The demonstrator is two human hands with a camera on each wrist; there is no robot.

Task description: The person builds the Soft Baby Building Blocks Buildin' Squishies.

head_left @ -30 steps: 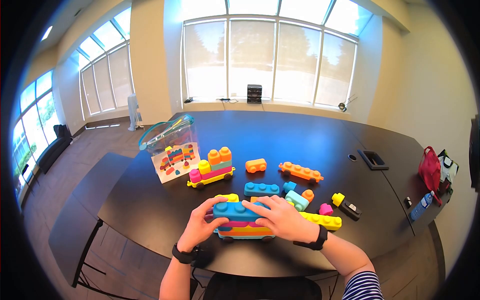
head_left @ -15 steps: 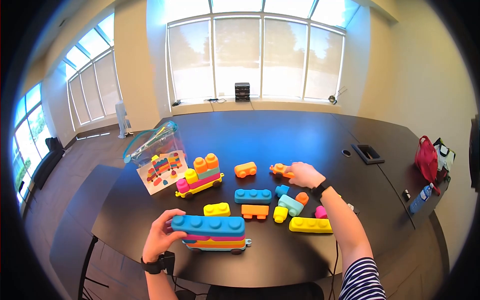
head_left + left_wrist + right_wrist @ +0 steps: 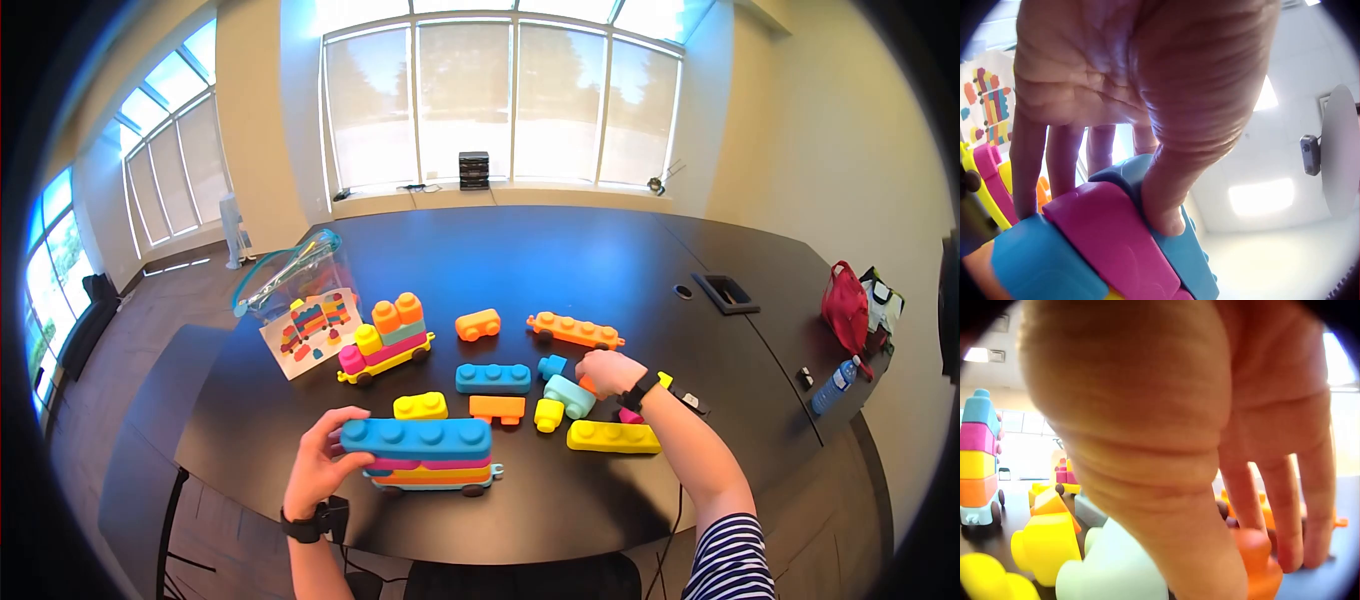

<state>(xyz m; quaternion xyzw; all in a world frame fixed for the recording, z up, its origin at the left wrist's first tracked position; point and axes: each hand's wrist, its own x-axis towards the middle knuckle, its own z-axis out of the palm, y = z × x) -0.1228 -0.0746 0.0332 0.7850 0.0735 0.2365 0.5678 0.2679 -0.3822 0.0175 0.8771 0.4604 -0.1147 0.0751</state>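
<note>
Left hand (image 3: 320,458): thumb and fingers gripped the end of a long blue studded plastic block (image 3: 415,438), topmost on a multicoloured wheeled stack (image 3: 430,482), near edge of dark table (image 3: 560,510). Right hand (image 3: 612,372): fingers around small orange plastic block (image 3: 1257,559), beside a pale turquoise block (image 3: 568,397); pinch could not be determined.

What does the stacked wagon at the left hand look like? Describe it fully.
The stacked wagon stands upright on dark wheels on the table, left of centre in the head view. It looks like smooth plastic. A long blue block with four studs tops magenta, yellow and orange layers over a light blue base, with a hitch at the right end. The left hand grips its left end, thumb against the blue block.
</note>
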